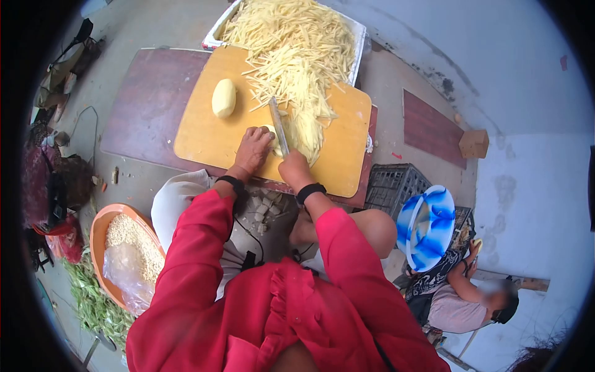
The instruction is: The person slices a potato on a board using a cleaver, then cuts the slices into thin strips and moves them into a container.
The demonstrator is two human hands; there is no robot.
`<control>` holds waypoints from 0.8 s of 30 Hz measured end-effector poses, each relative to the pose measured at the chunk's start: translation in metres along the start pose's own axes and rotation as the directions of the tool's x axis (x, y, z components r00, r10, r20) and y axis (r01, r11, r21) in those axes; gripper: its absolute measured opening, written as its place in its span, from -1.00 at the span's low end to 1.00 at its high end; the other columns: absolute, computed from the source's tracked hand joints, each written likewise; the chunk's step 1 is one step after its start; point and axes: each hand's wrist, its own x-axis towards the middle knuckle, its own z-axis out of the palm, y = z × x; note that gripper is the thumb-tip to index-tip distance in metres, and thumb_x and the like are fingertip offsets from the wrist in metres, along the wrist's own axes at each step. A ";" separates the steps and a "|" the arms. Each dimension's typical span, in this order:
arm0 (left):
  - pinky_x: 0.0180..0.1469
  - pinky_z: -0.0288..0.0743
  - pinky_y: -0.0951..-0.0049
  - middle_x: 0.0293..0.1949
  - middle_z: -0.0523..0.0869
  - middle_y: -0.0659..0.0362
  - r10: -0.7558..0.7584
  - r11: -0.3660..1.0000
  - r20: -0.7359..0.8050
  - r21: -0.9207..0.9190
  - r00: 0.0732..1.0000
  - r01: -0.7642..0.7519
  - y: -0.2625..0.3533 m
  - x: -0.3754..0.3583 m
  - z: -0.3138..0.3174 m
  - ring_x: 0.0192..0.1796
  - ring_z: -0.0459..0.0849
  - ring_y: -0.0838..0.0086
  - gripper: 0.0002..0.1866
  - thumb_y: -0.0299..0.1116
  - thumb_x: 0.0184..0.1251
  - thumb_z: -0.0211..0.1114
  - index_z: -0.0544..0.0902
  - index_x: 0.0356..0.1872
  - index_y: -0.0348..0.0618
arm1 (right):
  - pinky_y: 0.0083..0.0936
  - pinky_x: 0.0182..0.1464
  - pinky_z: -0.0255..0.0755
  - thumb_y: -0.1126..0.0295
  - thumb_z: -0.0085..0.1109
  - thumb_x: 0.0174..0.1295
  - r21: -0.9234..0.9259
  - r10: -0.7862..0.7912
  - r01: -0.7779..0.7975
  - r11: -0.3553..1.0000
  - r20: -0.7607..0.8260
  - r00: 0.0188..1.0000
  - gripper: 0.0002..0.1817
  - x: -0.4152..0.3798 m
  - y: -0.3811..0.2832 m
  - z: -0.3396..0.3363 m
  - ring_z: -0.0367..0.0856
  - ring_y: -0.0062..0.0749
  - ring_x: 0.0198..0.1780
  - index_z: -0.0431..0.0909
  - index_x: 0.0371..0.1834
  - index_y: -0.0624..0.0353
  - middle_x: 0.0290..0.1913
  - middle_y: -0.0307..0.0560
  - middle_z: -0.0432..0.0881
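On the yellow cutting board (207,133), my left hand (253,149) presses its bent fingers on a pale peeled potato piece (271,132). My right hand (295,168) is closed round the handle of a knife (279,127), whose blade points away from me beside that piece. Right of the blade, cut potato strips (307,127) spread up the board and join a large heap (291,31) in a white box (359,46). A whole peeled potato (224,98) lies on the board at upper left. The handle is mostly hidden by my fingers.
At lower left stands an orange basin (96,239) of pale pieces and a plastic bag, near green leaves (93,297). A black crate (396,186) and blue-white basin (403,226) are at right. Another person (458,304) sits at lower right, holding something pale.
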 end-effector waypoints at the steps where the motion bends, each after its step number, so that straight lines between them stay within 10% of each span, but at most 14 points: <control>1: 0.16 0.38 0.17 -0.02 0.52 0.12 -0.002 1.000 0.007 0.011 1.000 0.002 0.000 0.001 0.001 0.09 0.42 0.05 -0.63 -0.46 0.03 0.34 0.54 -0.07 -0.04 | 0.04 0.05 0.47 0.47 0.00 0.15 -0.003 -0.011 0.011 1.000 -0.009 1.000 -0.76 0.000 0.000 0.000 0.58 0.36 -0.04 0.52 -0.20 0.44 -0.18 0.51 0.60; 24: 0.23 0.32 0.18 0.04 0.50 0.11 0.008 1.000 0.041 -0.007 0.999 -0.007 -0.001 0.000 -0.003 0.11 0.39 0.07 -0.57 -0.44 0.08 0.32 0.52 0.04 -0.05 | 0.03 0.02 0.46 0.53 0.06 0.08 -0.035 -0.003 0.006 0.999 0.097 0.995 -0.78 -0.031 -0.018 -0.031 0.58 0.40 -0.08 0.52 -0.27 0.49 -0.23 0.58 0.58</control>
